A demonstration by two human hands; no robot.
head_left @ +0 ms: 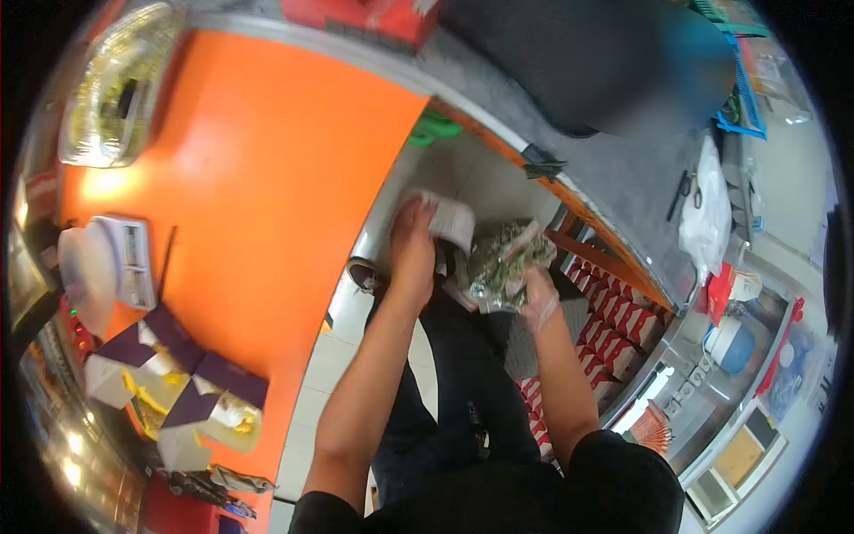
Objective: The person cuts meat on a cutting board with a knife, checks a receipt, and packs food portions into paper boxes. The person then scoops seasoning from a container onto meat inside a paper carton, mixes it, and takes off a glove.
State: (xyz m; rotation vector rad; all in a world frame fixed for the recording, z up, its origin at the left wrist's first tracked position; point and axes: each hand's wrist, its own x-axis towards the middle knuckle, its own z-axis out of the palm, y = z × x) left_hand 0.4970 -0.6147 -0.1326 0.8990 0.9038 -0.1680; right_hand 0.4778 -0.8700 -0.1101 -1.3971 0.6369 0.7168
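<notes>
Near the middle of the head view, my left hand [414, 236] is closed on a whitish container [452, 221], blurred by motion. Just to its right, my right hand [539, 298] grips a clear plastic bag [507, 267] with green leafy contents. A thin clear glove seems to cover this hand. Bag and container are close together, above my legs; whether they touch I cannot tell.
An orange counter [267, 169] lies left, bearing a foil tray [116, 98], a scale [133, 258] and open boxes [213, 409]. A grey counter [614, 178] is at upper right, with a person [587, 62] beside it. Red-and-white packages [614, 329] fill a low shelf.
</notes>
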